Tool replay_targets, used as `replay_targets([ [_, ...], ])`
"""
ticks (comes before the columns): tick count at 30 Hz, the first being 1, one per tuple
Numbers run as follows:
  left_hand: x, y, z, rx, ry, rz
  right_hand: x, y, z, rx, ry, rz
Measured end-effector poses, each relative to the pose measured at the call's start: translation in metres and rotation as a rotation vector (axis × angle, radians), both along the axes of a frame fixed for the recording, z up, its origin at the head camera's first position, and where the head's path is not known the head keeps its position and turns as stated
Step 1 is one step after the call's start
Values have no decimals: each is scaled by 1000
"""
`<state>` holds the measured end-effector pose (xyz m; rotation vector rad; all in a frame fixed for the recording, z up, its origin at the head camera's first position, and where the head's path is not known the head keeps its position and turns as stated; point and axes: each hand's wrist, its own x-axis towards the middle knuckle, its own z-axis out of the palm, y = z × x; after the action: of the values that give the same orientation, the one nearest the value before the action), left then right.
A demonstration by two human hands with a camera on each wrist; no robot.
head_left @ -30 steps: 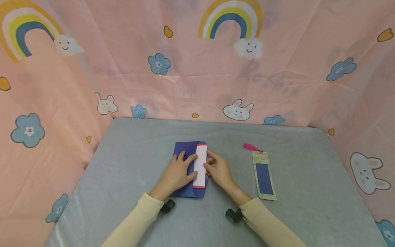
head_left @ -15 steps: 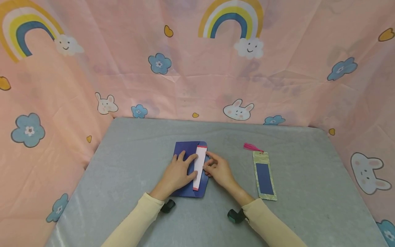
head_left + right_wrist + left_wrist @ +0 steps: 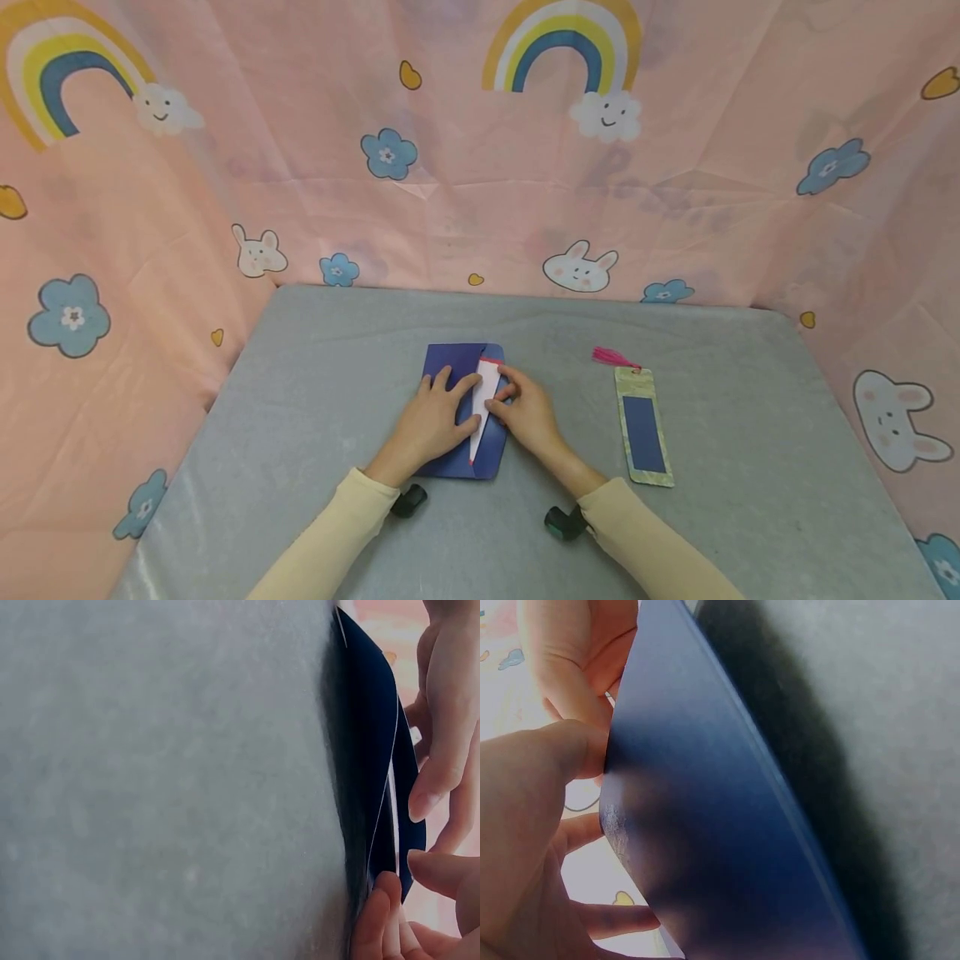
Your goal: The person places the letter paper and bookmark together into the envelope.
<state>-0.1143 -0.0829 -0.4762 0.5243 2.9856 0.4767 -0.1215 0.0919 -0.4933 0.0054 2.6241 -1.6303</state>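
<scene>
A blue paper envelope (image 3: 454,357) lies on the grey table, its rounded flap side to the right. Out of its mouth shows part of a white card (image 3: 485,392) with red end bands, narrower at the lower end. My left hand (image 3: 429,423) rests on the envelope with spread fingers, thumb and index tip by the mouth. With curled fingers, my right hand (image 3: 532,417) pinches the card's right edge. The right wrist view shows the envelope's layers (image 3: 375,705) standing apart near both hands. In the left wrist view the envelope's blue face (image 3: 697,772) hides much of the card.
To the right lies a green-edged bookmark (image 3: 642,429) with a blue panel and a pink tassel (image 3: 611,357). A pink printed curtain (image 3: 465,208) stands behind the grey table (image 3: 750,417) and along its sides.
The white card has slid left into the envelope, lower end further, so its visible part has narrowed to a taper. My right fingers have shifted slightly left; the left hand has stayed put.
</scene>
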Motion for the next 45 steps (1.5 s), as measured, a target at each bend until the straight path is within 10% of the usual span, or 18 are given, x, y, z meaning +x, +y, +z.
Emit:
replay_targets([
  [45, 1, 2, -1, 17, -23, 18, -8, 3, -3, 24, 49, -11],
])
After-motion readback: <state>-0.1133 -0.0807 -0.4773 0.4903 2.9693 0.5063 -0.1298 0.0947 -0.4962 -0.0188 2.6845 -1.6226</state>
